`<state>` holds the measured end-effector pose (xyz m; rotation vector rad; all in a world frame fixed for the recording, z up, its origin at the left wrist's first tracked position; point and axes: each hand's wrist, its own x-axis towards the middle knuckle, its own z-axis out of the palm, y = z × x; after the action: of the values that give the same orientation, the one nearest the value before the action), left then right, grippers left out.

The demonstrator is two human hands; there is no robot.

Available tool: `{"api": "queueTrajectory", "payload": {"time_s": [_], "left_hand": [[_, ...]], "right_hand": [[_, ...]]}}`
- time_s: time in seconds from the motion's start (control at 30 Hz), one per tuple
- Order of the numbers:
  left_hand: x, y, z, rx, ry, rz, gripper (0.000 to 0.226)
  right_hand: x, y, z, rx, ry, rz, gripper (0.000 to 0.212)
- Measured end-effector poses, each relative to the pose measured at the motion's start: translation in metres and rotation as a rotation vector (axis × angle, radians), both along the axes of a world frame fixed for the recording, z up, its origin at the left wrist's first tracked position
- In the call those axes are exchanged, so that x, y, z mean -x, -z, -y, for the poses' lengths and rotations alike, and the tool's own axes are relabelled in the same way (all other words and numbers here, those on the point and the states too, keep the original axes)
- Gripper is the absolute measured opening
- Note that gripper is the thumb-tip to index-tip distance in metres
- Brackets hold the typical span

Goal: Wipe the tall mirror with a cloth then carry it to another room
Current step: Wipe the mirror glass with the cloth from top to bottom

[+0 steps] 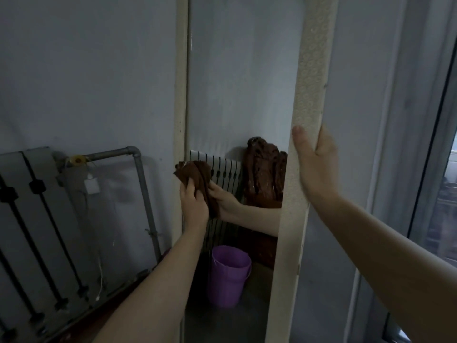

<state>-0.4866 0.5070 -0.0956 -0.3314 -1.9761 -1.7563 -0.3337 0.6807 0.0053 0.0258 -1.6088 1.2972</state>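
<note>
Standing at the far left is a grey radiator point(37, 219) with black strips, close to the pale wall point(86, 70). Just right of it a grey pipe point(142, 184) bends down the wall, with a small yellow valve point(78, 159) near its top and a thin white cord hanging below.

Next comes the tall mirror point(242, 95), which stands upright in the middle of the room view. Its frame is cream, thin on the left side and wide and bumpy on the right side point(309, 82).

The left hand point(194, 204) is closed around a brown cloth point(195, 174). It presses the bunched cloth against the glass by the left edge of the frame, about halfway down the mirror. The glass shows a copy of that hand and cloth touching it.

Also seen in the glass are a white radiator, a dark brown carved thing, and a purple bucket point(228, 273) low down on the floor.

The right hand point(315, 167) is wrapped around the wide right side of the frame. The thumb lies on the front and the fingers go around the outer edge, out of sight.

Far right is a pale curtain point(395, 120), and past it a dark-edged window point(445, 181) with daylight.
</note>
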Motion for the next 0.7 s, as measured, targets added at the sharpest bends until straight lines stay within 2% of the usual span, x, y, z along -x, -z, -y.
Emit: {"api": "queueTrajectory", "payload": {"time_s": [0.1,0.17,0.3,0.37,0.57,0.63,0.7], "left_hand": [[-0.022,0.001,-0.014,-0.056,0.052,-0.009,0.052],[-0.048,0.008,-0.027,0.000,0.111,-0.081,0.052],[-0.110,0.033,-0.051,0.126,0.227,-0.277,0.062],[-0.128,0.046,-0.057,0.176,0.259,-0.355,0.060],[-0.106,0.056,-0.045,0.352,0.274,-0.492,0.063],[-0.085,0.055,-0.035,0.361,0.214,-0.436,0.067],[-0.061,0.056,-0.020,0.301,0.102,-0.282,0.063]], "right_hand": [[-0.002,0.017,0.002,0.098,-0.033,0.052,0.051],[-0.003,0.029,0.001,0.133,-0.086,0.124,0.059],[-0.007,0.060,-0.001,0.175,-0.200,0.252,0.060],[-0.010,0.078,0.002,0.209,-0.247,0.303,0.065],[-0.005,0.085,0.008,0.247,-0.257,0.190,0.026],[-0.002,0.085,0.008,0.225,-0.233,0.178,0.024],[-0.002,0.087,0.007,0.213,-0.223,0.174,0.028]]}}
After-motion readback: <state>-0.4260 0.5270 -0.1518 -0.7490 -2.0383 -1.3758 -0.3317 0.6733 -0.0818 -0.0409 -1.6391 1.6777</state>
